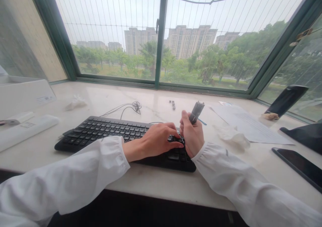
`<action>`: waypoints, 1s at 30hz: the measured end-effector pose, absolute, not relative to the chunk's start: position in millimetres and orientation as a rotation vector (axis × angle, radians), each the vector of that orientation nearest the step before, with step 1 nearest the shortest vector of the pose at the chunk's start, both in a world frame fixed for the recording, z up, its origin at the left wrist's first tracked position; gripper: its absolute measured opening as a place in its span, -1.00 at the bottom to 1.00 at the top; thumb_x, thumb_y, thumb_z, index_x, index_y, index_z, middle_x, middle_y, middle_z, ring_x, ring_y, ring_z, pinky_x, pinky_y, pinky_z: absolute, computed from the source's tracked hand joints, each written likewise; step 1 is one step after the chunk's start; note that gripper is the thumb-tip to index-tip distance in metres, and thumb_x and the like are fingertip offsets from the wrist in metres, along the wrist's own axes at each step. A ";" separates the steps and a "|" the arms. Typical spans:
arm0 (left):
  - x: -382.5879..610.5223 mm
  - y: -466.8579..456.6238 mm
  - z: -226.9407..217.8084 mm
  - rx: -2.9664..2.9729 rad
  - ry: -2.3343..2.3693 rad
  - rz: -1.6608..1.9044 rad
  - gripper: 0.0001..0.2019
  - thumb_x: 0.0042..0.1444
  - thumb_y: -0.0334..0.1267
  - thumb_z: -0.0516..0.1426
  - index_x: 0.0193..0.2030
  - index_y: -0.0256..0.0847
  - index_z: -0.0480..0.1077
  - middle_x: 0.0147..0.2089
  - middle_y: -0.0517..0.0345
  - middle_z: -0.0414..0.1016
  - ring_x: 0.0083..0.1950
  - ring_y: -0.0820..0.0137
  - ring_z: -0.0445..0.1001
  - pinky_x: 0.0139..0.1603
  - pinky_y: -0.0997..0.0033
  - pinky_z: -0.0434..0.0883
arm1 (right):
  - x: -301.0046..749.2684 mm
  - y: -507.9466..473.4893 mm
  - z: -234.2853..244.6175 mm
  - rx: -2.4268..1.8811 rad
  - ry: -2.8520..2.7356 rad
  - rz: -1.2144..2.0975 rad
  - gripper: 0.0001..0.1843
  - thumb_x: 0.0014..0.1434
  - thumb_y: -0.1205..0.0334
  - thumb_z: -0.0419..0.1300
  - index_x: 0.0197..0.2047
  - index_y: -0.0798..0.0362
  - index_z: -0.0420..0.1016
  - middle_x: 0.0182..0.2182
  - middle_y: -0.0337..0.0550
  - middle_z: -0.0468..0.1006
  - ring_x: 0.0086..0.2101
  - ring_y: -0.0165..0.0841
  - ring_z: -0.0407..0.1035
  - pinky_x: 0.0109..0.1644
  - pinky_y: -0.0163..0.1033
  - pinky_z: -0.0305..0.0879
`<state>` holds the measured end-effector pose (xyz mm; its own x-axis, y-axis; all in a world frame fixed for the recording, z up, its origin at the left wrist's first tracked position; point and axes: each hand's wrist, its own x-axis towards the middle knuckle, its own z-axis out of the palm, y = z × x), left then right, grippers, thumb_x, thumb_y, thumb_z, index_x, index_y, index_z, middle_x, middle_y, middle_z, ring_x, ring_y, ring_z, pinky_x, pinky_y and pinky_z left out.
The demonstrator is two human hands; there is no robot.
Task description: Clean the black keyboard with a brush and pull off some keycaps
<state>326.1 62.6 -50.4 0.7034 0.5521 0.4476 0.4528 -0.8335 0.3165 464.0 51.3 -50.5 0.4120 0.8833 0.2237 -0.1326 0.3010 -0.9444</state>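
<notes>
Two hands at work over a black keyboard (110,133) on a pale stone sill (156,181), seen from the head camera. Left hand (157,139) laid flat across right end of keyboard, fingers stretched out and resting on keys, holding nothing, not closed. Right hand (192,134) just beside it, touching left fingertips, closed in a fist around a dark grey tool (196,112). Tool upright, slightly tilted to the right, upper end standing out above the fist; lower end hidden in the hand, so cannot tell if touching the keys. Both arms in white sleeves (75,176).

Behind keyboard, a thin grey cable (128,107) in a loose coil. Beyond right hand, a few small dark pieces (172,103) on the sill, well apart from keyboard; too small to tell what kind. Right of the hands, a crumpled white tissue (232,136) and a sheet of paper (249,124) partly under it. Further right, a dark phone (300,165) lying flat near the sill edge, and another dark phone-like object (286,99) leaning against the window frame. Left side: a white box (22,96) and a long white packet (25,129), another crumpled tissue (75,103) near them. Behind all, a large window (161,36) with green frame.
</notes>
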 end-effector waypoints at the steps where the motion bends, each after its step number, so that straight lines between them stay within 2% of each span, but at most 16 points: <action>1: 326.1 62.4 -50.4 2.729 0.812 0.806 -0.72 0.15 0.01 0.24 -0.14 -0.09 0.59 -0.14 0.17 0.58 -0.16 0.33 0.56 -0.13 0.40 0.40 | 463.3 50.5 -49.5 -1.028 -0.882 0.831 -0.51 0.05 -0.18 0.30 -0.51 0.01 0.23 -0.70 -0.44 0.19 -0.71 -0.57 0.00 -0.70 -0.37 -0.07; 9: 327.6 61.7 -51.8 2.727 0.916 0.783 -0.75 0.13 0.04 0.24 -0.17 -0.02 0.59 -0.14 0.23 0.56 -0.19 0.34 0.55 -0.17 0.39 0.39 | 465.2 58.1 -47.5 -0.930 -0.695 0.972 -0.53 0.05 -0.06 0.35 -0.52 0.01 0.17 -0.73 -0.52 0.06 -0.74 -0.61 -0.14 -0.75 -0.43 -0.20; 15: 326.1 65.8 -50.0 2.579 0.871 0.792 -0.83 0.15 -0.10 0.24 -0.16 0.01 0.62 -0.18 0.23 0.58 -0.19 0.38 0.52 -0.11 0.45 0.37 | 463.0 52.3 -45.7 -0.823 -0.820 1.048 -0.48 0.04 -0.06 0.36 -0.56 0.01 0.11 -0.73 -0.53 -0.01 -0.73 -0.61 -0.20 -0.74 -0.43 -0.21; 21: 326.7 67.9 -44.8 2.405 0.894 0.762 -0.83 0.09 -0.11 0.27 -0.21 -0.04 0.65 -0.18 0.18 0.61 -0.17 0.35 0.52 -0.12 0.47 0.38 | 464.3 45.4 -48.3 -0.829 -0.967 1.041 -0.44 0.12 -0.03 0.29 -0.66 0.03 0.08 -0.77 -0.47 -0.05 -0.72 -0.58 -0.18 -0.69 -0.38 -0.22; 25: 327.3 69.3 -44.8 2.377 0.856 0.756 -0.83 0.08 -0.11 0.26 -0.27 -0.07 0.65 -0.19 0.19 0.63 -0.17 0.35 0.53 -0.11 0.48 0.39 | 464.6 43.1 -50.0 -0.868 -1.137 0.993 -0.44 0.14 -0.06 0.27 -0.66 0.02 0.10 -0.77 -0.44 0.02 -0.71 -0.56 -0.11 -0.67 -0.35 -0.19; 30: 327.5 72.3 -48.8 2.358 0.867 0.764 -0.82 0.08 -0.09 0.25 -0.32 -0.11 0.63 -0.30 0.21 0.64 -0.27 0.37 0.54 -0.16 0.48 0.38 | 462.5 38.5 -47.9 -0.975 -1.308 0.841 -0.45 0.14 -0.07 0.26 -0.66 0.02 0.12 -0.75 -0.41 0.08 -0.66 -0.52 0.00 -0.61 -0.33 -0.08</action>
